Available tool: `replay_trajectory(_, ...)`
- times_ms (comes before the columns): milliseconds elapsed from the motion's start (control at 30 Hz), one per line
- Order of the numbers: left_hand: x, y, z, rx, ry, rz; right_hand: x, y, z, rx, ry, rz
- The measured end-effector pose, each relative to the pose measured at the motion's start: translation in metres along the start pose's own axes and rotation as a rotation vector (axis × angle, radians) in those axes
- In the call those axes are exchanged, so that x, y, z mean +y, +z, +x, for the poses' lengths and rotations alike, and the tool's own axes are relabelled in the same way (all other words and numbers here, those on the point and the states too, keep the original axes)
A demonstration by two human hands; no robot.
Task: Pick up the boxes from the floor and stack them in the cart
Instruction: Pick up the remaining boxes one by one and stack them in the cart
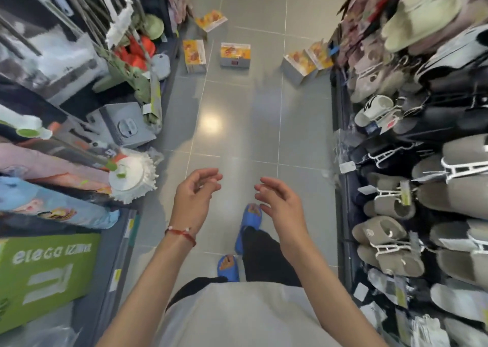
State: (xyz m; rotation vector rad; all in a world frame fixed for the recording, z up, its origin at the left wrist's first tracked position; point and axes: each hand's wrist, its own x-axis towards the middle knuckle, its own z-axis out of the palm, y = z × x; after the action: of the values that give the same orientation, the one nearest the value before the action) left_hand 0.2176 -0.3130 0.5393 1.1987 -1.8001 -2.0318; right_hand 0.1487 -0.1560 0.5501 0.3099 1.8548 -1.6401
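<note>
Five yellow-topped boxes lie on the tiled floor (237, 135) of the aisle, all well ahead of you and well apart from your hands. The farthest box (211, 20) sits tilted near the left shelving (116, 254). The left box (195, 56) lies just beside the foot of that shelving, and the middle box (235, 55) stands alone in the aisle near it. The right pair (299, 66), two boxes side by side, sits just beside the foot of the slipper rack (343, 124).

Your left hand (196, 198) and right hand (280, 204) are held out in front of you, apart, palms facing each other, fingers loosely curled around nothing. A red string bracelet (182, 234) circles your left wrist. Your blue slippers (250, 215) show below your hands. A white mop head (132, 177) and a green carton (45, 272) sit on the left shelving.
</note>
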Motion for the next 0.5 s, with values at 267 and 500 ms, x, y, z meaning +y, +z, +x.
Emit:
replay_trajectory(267, 0.080, 0.047, 0.163, 0.015, -0.035, 0.050, -0.106, 0.030, 0.166, -0.017, 0.018, 0.039)
replay_trajectory(500, 0.171, 0.100, 0.285, 0.063, -0.075, 0.009, -0.221, 0.037, 0.300, -0.052, 0.048, 0.017)
